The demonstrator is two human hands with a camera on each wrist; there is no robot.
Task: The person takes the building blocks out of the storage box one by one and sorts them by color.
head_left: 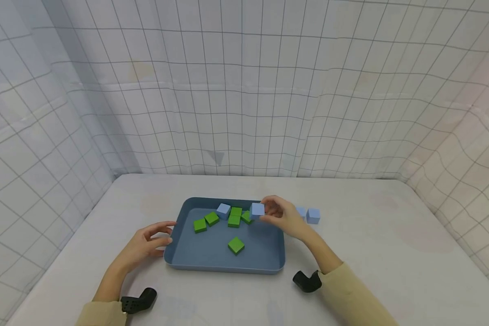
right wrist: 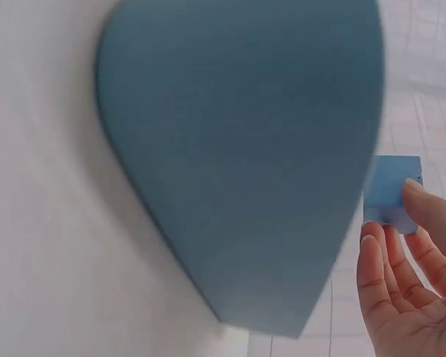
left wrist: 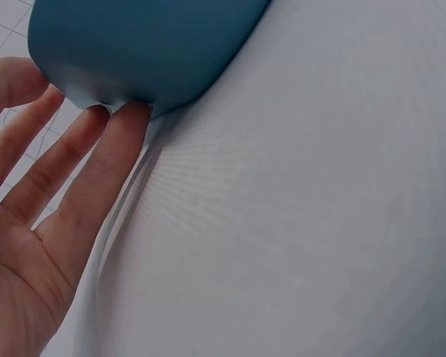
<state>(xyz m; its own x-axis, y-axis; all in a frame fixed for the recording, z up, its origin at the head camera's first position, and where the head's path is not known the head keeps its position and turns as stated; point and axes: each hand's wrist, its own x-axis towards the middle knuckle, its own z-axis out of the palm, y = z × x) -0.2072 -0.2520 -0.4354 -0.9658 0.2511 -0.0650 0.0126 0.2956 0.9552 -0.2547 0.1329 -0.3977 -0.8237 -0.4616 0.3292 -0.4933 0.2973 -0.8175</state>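
Note:
My right hand (head_left: pixel 283 217) pinches a light blue cube (head_left: pixel 257 211) between thumb and fingers over the right side of a blue-grey tray (head_left: pixel 212 266). The same cube (right wrist: pixel 390 186) shows beyond the tray wall in the right wrist view. Several green blocks (head_left: pixel 236 246) lie in the tray, most along its back half. Among them, near the back, sits another light blue cube (head_left: pixel 223 211). With fingers loosely extended, my left hand (head_left: pixel 144 246) touches the tray's left side; in the left wrist view its fingertips meet the tray wall (left wrist: pixel 148 52).
Two light blue cubes stand on the white table (head_left: pixel 371 253) right of the tray; the nearer one (head_left: pixel 300 212) is partly behind my right hand, the other (head_left: pixel 313 216) beside it. Grid-patterned white curtains (head_left: pixel 244 90) enclose the back and sides.

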